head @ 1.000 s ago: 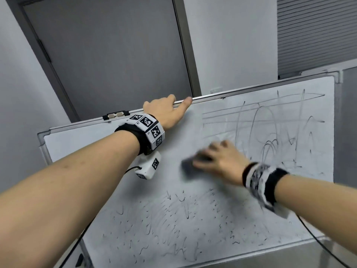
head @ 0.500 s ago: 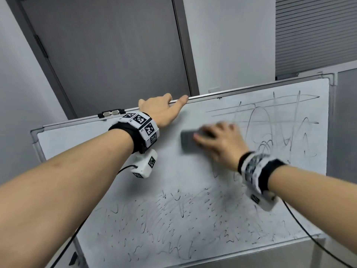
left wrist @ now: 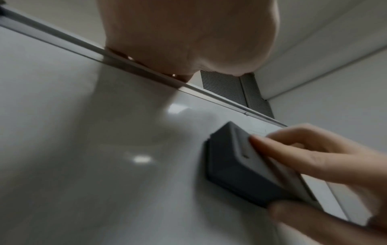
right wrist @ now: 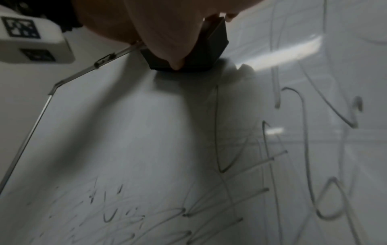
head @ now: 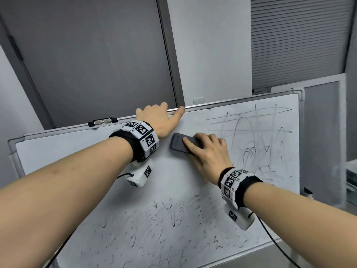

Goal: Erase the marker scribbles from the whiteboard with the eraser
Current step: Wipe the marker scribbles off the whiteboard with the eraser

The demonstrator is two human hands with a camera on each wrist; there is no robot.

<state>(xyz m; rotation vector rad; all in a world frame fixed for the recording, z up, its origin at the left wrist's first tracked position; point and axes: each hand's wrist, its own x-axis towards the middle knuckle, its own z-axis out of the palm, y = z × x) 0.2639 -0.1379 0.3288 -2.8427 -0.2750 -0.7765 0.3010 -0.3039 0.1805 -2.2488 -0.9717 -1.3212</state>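
Note:
A tilted whiteboard (head: 77, 151) carries black marker scribbles (head: 257, 144) at its upper right and more scribbles (head: 164, 225) along its lower half. My right hand (head: 204, 149) grips a dark grey eraser (head: 180, 143) and presses it flat on the board near the top middle. In the left wrist view the eraser (left wrist: 236, 167) shows between thumb and fingers. In the right wrist view the eraser (right wrist: 209, 48) sits under my palm. My left hand (head: 160, 118) holds the board's top rail (head: 231, 103), fingers curled over it.
A dark grey door (head: 87, 55) and white wall stand behind the board. A slatted blind (head: 297, 39) hangs at the upper right. A grey panel (head: 322, 136) stands beside the board's right edge. Cables hang from both wrist cameras.
My right hand has slid the eraser upward, from the board's middle to just below the top rail. The left hand has stayed on the top rail.

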